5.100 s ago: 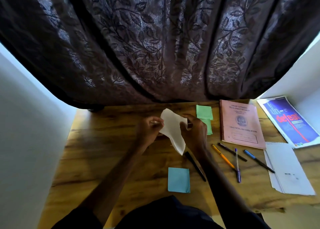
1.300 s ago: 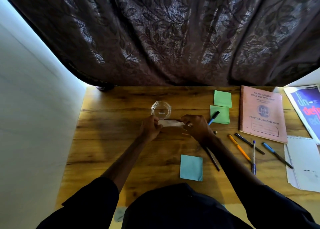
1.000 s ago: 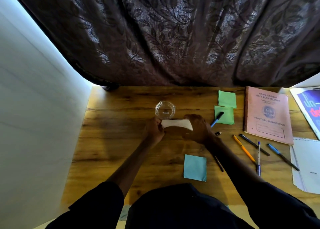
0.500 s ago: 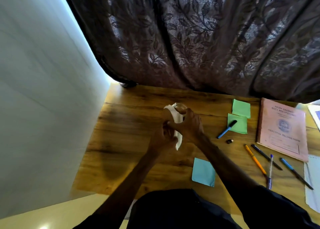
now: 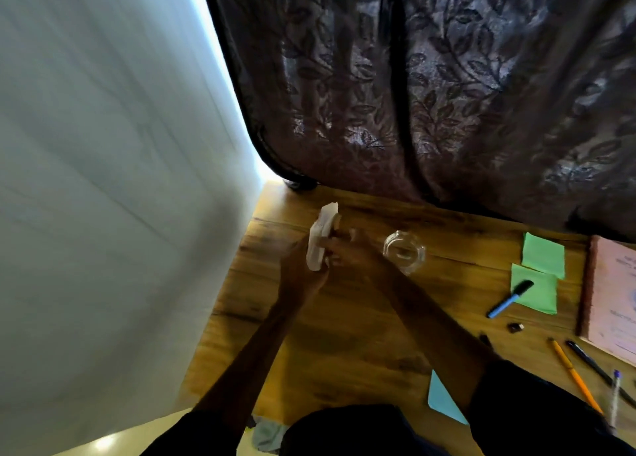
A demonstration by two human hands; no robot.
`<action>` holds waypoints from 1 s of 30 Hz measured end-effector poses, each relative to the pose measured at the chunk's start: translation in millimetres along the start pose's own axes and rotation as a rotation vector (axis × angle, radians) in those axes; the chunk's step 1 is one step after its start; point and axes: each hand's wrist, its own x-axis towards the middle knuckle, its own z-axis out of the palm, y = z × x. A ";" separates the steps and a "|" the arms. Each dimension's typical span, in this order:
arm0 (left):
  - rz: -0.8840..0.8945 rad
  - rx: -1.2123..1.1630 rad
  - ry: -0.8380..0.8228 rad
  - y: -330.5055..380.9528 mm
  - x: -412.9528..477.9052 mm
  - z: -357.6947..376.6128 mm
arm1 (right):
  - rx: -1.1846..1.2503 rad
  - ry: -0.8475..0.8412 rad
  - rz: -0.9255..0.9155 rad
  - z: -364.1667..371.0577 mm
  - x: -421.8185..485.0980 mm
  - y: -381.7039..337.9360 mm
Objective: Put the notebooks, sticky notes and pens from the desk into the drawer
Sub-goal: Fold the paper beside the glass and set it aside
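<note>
Both hands, left hand (image 5: 303, 269) and right hand (image 5: 347, 252), have shifted left of the glass bowl (image 5: 404, 250), fingers gripping folded white paper (image 5: 320, 238) upright.

Bare desk (image 5: 344, 321) between the arms; glass dish (image 5: 403, 251) just right; wall (image 5: 103, 180) close on the left.

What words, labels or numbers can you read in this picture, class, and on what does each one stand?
None can be read.
Pink notebook: printed lines and a round emblem at the frame's right edge, cut off and too blurred.
Folded white paper in the hands: no legible writing.
</note>
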 end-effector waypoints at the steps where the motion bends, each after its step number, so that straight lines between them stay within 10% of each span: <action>1: -0.001 0.015 0.032 -5.4 7.3 -3.2 | 0.059 -0.053 0.024 3.6 4.6 0.9; 22: -0.382 0.193 -0.008 -71.0 80.1 -28.9 | -0.059 0.041 0.075 -3.5 26.9 35.6; 30: -0.161 0.357 0.229 -46.4 44.6 -9.8 | -0.101 0.083 -0.004 -34.2 10.9 57.9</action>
